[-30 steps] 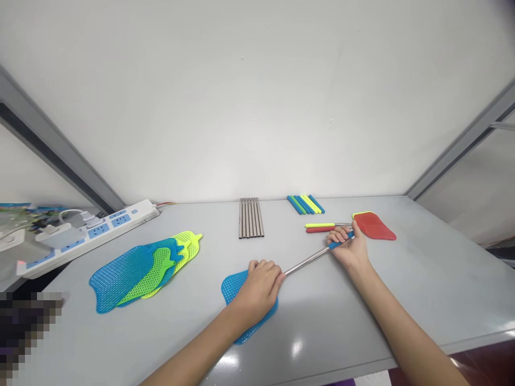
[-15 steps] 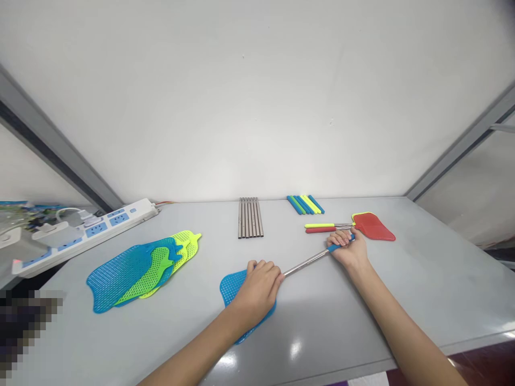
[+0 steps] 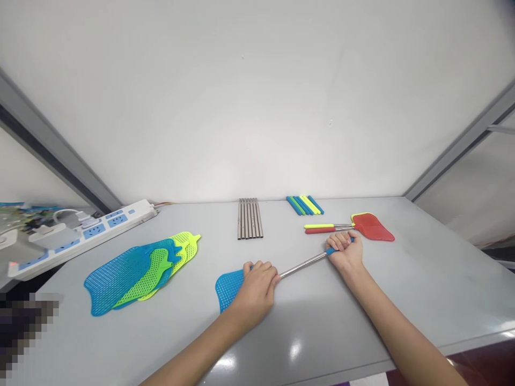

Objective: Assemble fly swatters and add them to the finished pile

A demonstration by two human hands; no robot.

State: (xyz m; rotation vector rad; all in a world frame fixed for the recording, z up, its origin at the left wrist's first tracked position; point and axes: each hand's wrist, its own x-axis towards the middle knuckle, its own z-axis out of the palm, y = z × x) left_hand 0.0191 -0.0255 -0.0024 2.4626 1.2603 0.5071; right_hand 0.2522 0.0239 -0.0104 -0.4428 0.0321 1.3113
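Note:
My left hand (image 3: 257,289) is closed around the neck of a blue fly swatter, where the perforated blue head (image 3: 228,288) meets the metal rod (image 3: 302,265). Most of the head is hidden under that hand and forearm. At the other end of the rod, my right hand (image 3: 345,251) wraps round the blue handle (image 3: 330,251). The rod runs slanting up to the right between the two hands. Just beyond my right hand lie swatters with a red head (image 3: 373,227) and a yellow handle (image 3: 318,226).
To the left, blue, green and yellow swatter heads (image 3: 116,276) overlap in a pile. Several metal rods (image 3: 250,219) lie side by side near the wall, and several coloured handles (image 3: 304,205) are right of them. A power strip (image 3: 120,219) with plugs runs along the left edge.
The blue swatter has shifted slightly left with both hands, and its head has turned so less of it shows beneath my left forearm. Both hands keep their hold.

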